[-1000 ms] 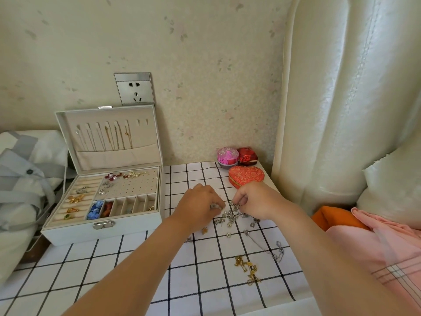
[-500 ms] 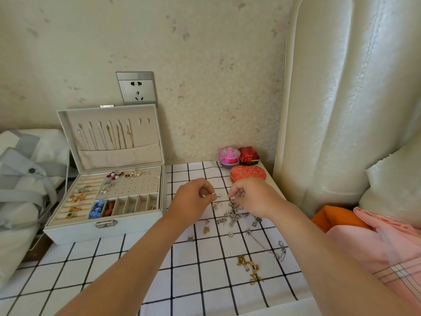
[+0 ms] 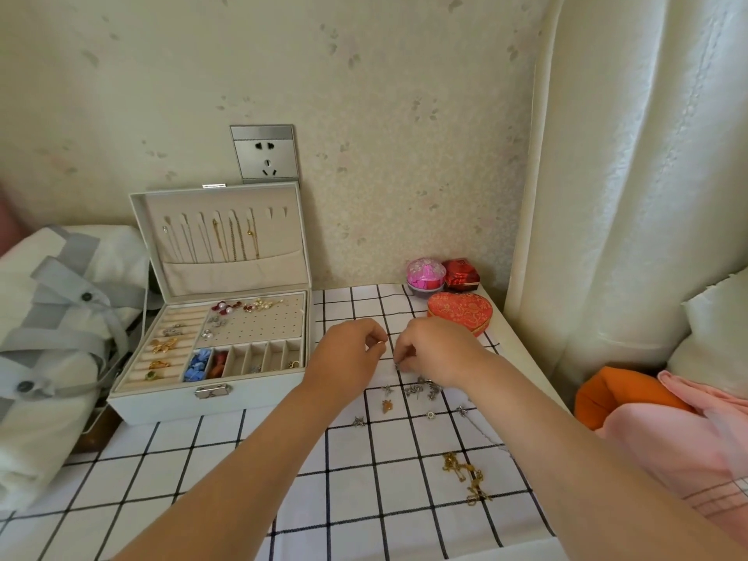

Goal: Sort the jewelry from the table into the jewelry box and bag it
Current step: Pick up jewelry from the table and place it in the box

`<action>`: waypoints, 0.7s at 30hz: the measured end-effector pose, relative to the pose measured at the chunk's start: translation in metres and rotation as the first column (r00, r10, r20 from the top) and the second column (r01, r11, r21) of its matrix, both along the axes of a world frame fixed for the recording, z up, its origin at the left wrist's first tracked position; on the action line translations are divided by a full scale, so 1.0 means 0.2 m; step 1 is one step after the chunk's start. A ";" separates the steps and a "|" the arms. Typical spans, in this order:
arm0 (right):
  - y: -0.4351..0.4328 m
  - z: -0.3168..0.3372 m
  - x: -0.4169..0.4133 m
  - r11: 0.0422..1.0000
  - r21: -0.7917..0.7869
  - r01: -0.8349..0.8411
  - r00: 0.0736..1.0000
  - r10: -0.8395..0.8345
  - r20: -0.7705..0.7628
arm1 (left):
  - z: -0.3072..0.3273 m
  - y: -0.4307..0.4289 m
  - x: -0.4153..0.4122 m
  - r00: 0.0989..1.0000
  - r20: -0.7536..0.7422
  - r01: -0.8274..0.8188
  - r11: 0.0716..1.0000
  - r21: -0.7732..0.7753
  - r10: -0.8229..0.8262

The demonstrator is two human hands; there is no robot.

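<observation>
The white jewelry box (image 3: 170, 406) stands open at the left of the checked table, with necklaces hung in its lid and rings, earrings and beads in its tray. My left hand (image 3: 348, 354) pinches a small silver piece (image 3: 380, 345) just above the cloth. My right hand (image 3: 437, 350) pinches another small silver piece (image 3: 398, 364) beside it. Below them lies a scatter of silver earrings (image 3: 421, 390), an amber pendant (image 3: 386, 406) and a gold chain (image 3: 465, 477). A white and grey bag (image 3: 56, 317) lies left of the box.
A red heart-shaped box (image 3: 461, 311), a pink round tin (image 3: 425, 273) and a small red box (image 3: 461, 272) sit at the table's back right. A padded headboard (image 3: 627, 196) rises at the right, with orange and pink fabric (image 3: 668, 431) beside the table edge.
Both hands lifted from the silver pile, each pinching a small piece, and drew slightly apart. The view shifted a little.
</observation>
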State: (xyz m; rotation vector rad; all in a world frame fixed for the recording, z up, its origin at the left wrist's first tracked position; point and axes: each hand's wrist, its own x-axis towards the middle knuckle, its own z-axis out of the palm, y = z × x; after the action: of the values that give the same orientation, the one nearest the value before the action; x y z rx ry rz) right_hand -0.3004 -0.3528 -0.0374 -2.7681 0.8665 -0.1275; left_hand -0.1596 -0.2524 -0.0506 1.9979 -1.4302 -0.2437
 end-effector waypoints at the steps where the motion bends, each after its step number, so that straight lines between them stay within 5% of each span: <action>1: 0.00 0.00 0.00 1.000 0.019 0.008 1.000 -0.008 0.001 | 0.01 0.00 0.00 1.000 0.010 -0.001 1.000 -0.001 0.001; 12: 0.14 0.20 0.15 0.887 0.461 0.019 0.910 -0.207 0.359 | 0.23 0.18 0.13 0.968 0.248 -0.023 0.999 -0.035 0.031; 21: 0.32 0.28 0.43 0.832 0.552 -0.059 0.857 -0.242 0.456 | 0.31 0.48 0.46 0.977 0.155 -0.143 0.989 -0.028 0.146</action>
State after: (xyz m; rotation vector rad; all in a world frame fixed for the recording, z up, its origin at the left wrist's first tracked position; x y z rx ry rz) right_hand -0.2149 -0.2886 0.0193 -1.9994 0.7417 -0.5189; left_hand -0.0670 -0.1573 0.0108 2.1356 -1.3677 -0.0105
